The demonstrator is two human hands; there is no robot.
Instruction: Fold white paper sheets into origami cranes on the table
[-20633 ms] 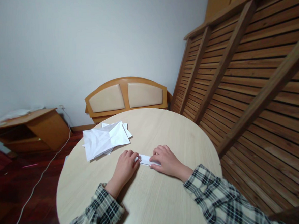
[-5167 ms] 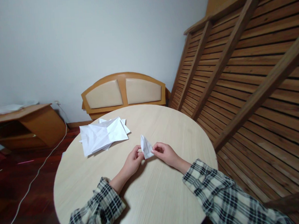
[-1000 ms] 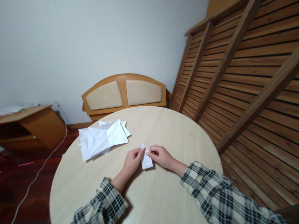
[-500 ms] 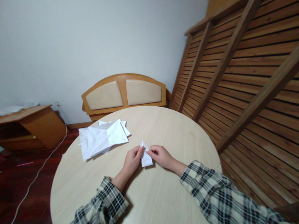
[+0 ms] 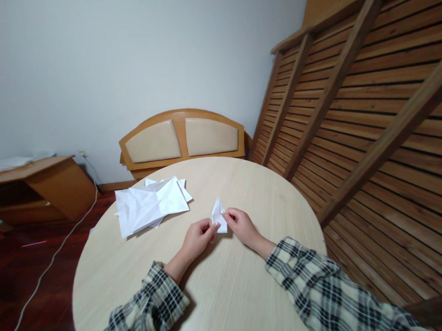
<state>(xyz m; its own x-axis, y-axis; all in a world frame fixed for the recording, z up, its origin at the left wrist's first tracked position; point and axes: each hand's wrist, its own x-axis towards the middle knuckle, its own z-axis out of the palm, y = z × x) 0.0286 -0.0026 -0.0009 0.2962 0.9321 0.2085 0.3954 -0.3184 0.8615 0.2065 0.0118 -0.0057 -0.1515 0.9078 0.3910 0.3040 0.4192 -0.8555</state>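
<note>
A small folded piece of white paper, narrowing to a point at its top, is held between both hands just over the round table. My left hand pinches its lower left side, thumb on the front face. From the right, the thumb and finger of my right hand grip the paper's right edge. Farther back on the left lies a loose pile of creased white paper sheets, apart from both hands.
Behind the table stands a wooden headboard with two cream panels. A large slatted wooden frame leans along the right. On the left are a low wooden cabinet and a white cable across the dark red floor.
The folded paper has moved slightly up and to the right. My left thumb has slid from near its tip to its lower left; my right hand has shifted slightly upward.
</note>
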